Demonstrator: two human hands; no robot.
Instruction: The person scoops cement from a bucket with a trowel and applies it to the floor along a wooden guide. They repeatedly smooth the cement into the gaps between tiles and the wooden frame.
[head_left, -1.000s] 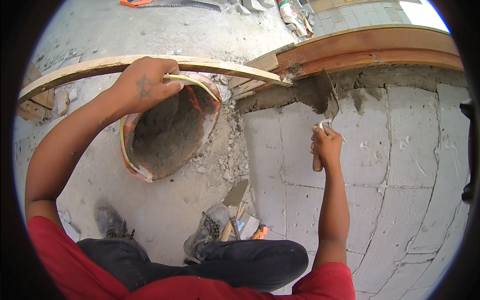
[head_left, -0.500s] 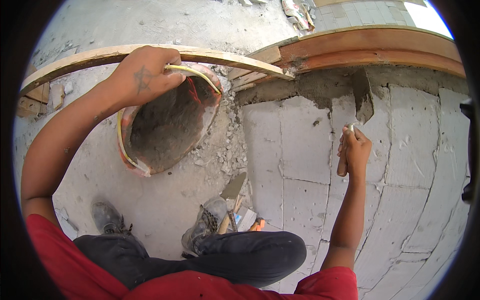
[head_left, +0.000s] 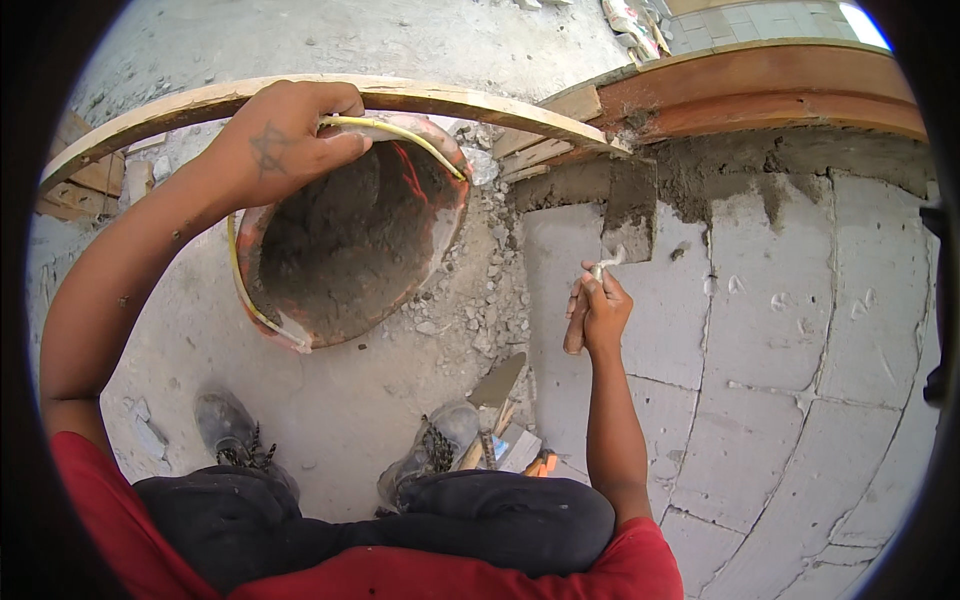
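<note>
My left hand (head_left: 290, 130) is closed on the rim of a round, mortar-smeared bucket (head_left: 452, 225), its thumb lying by the yellow tubing (head_left: 400, 140) along the edge. The bucket tilts and holds grey wet mortar (head_left: 335, 250). My right hand (head_left: 603, 308) grips the wooden handle of a trowel (head_left: 630, 215). The trowel's mortar-coated blade rests against the band of wet mortar (head_left: 720, 170) at the top of the pale block wall (head_left: 760, 300). Whether the blade presses into the mortar, I cannot tell.
A long wooden strip (head_left: 460, 105) crosses behind the bucket toward a reddish-brown board (head_left: 770, 90) along the mortar. Rubble (head_left: 480, 300) lies between bucket and blocks. A second trowel (head_left: 500, 380) and other tools lie by my right boot (head_left: 440, 435).
My right hand has carried the trowel leftward along the mortar band, to the end nearer the bucket. Mortar now smears the block tops farther right. My left hand keeps its hold on the rim.
</note>
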